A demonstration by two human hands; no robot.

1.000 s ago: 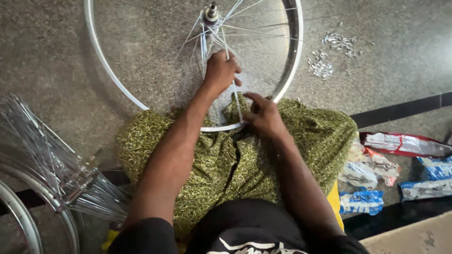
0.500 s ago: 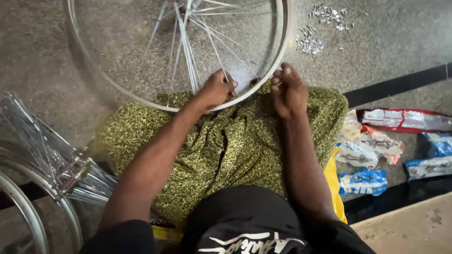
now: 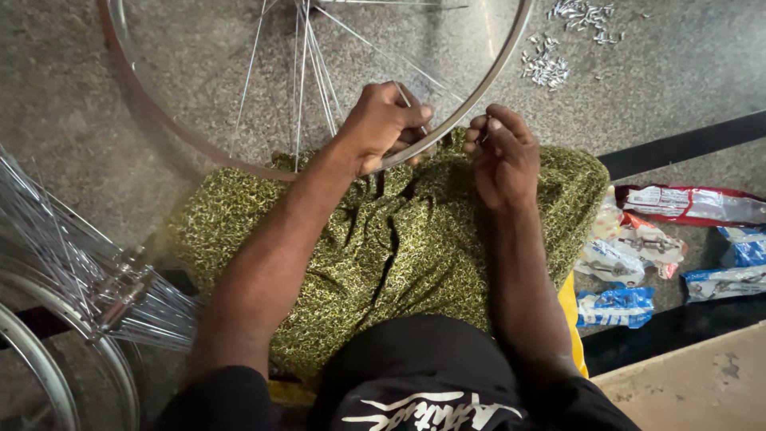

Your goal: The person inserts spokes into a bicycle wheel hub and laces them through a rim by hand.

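Spokes (image 3: 307, 68) fan down from the top of the frame to the silver wheel rim (image 3: 495, 72) that rests against your lap, its lower arc lying on the green patterned cloth (image 3: 399, 247) over your knees. Your left hand (image 3: 387, 124) is curled over that lower arc of the rim, fingers closed on it where a thin spoke meets the metal. Your right hand (image 3: 503, 156) sits just outside the rim, close to the left one, with thumb and fingertips pinched together; whatever is between them is too small to make out.

Beyond the rim, on the speckled stone floor (image 3: 678, 88), two loose heaps of small silver fittings (image 3: 546, 68) lie near the upper right. To your right, by your knee, several plastic packets (image 3: 630, 251) in red, white and blue lie together, one blue packet (image 3: 614, 307) nearest to you, next to a dark strip (image 3: 678, 144) that crosses the floor. To your left, a second wheel (image 3: 56, 319) with a bundle of spokes at its hub lies partly out of frame, well apart from both hands.
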